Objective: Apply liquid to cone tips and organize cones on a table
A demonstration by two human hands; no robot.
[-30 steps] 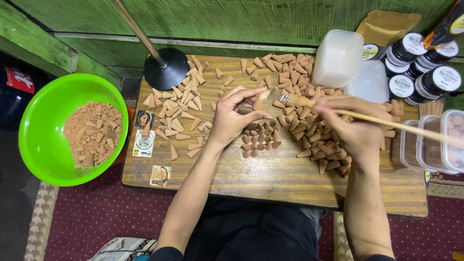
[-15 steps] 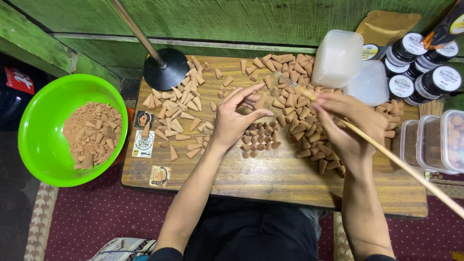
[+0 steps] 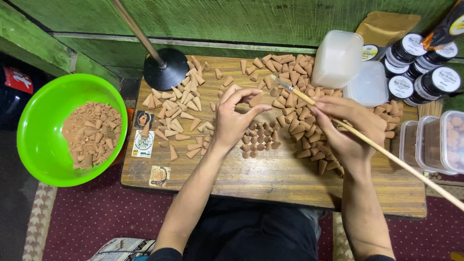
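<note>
Above bench (image 3: 290,179) centre: left hand (image 3: 232,118) grip pinched narrow on single clay cone (image 3: 256,99), thumb and forefinger holding it clear of bench. Right hand (image 3: 345,128) grip closed around long thin brush (image 3: 367,142); brush axis runs diagonal, tip up-left, pointing just past cone's right side. Small cluster of upright cones (image 3: 260,139) directly below held cone, between hands.

One head-worn camera is looking almost straight down, close above the wooden table (image 3: 270,179); the left hand (image 3: 234,121) and right hand (image 3: 348,128) are sitting mid-frame, forearms entering from below.
</note>
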